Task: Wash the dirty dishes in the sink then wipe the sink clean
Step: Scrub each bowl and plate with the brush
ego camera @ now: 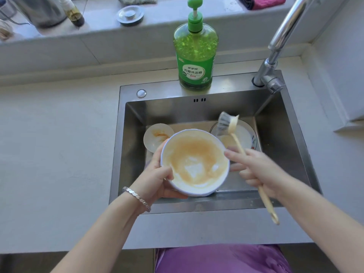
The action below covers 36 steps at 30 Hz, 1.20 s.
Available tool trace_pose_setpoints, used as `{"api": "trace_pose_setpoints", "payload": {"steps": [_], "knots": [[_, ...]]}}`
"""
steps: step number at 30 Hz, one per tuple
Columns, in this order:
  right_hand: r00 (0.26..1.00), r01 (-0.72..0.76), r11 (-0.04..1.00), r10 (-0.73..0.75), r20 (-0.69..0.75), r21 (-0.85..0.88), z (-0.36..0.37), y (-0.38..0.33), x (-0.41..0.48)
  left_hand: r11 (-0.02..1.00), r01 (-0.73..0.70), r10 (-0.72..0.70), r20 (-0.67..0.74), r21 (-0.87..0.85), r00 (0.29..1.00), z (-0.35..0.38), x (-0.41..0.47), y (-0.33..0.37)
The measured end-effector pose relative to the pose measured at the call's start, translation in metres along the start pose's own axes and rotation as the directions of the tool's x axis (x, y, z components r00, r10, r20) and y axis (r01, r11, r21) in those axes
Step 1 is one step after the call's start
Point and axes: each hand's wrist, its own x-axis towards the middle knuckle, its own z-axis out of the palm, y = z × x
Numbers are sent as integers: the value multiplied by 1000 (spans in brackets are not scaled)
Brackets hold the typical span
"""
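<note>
The sink (pixel 275 134) is not yet wiped, and no running water is seen. A bowl (pixel 195 162), held over its near half, is gripped at the rim by the left hand (pixel 157 174) and is coated with orange residue, so washing is judged barely begun. A plate (pixel 245 134) at the far right and a small dish (pixel 155 136) at the far left lie unwashed. A brush (pixel 236 138) is grasped by its handle in the right hand (pixel 258 170).

Sink (pixel 291 146): brushed steel, dull satin sheen. Tap (pixel 283 30): polished chrome, properly shiny. Bowl (pixel 195 162): glossy white glaze, orange smeary film inside. Brush (pixel 234 124): pale smooth plastic handle, grey bristles. Bottle (pixel 196 46): clear green plastic, glossy. Counter (pixel 59 144): smooth matt grey. Bracelet (pixel 137 198): shiny metal.
</note>
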Motion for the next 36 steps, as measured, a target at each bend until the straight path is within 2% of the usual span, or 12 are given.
{"api": "trace_pose_setpoints", "payload": {"steps": [5,7,9,12,17,20,22,24,26,28,31,36], "knots": [[999,-41,999,41,12,-3,6,21,10,997,-26,23,41,73,999,11,4,3],[997,-55,998,56,-52,16,6,22,11,932,-161,182,-36,324,983,15,6,2],[991,-74,997,74,-115,7,7,20,11,541,-265,474,-30,798,880,22,5,-4],[981,-88,996,83,-176,-25,10,17,12,-102,-383,696,341,918,632,34,5,-17],[988,-93,996,91,-124,-12,20,8,7,-354,-406,675,531,842,512,45,9,-26],[995,-63,998,63,-82,-8,23,2,5,-326,-429,775,497,843,389,41,10,-24],[998,-55,998,55,-42,-3,24,-1,2,-241,-470,798,449,849,402,38,7,-23],[998,-49,999,49,-26,-2,21,-1,-1,27,-474,808,261,880,529,37,3,-21],[999,-3,999,0,-49,-52,16,3,-6,449,-407,718,-50,795,695,35,2,-18],[988,120,976,-135,-74,-184,11,14,-14,657,-353,632,-232,666,740,30,2,-17],[940,320,883,-340,1,-343,7,27,-27,733,-360,612,-329,577,719,25,2,-16],[915,391,800,-392,97,-455,19,29,-45,810,-390,572,-441,438,692,18,2,-13]]}}
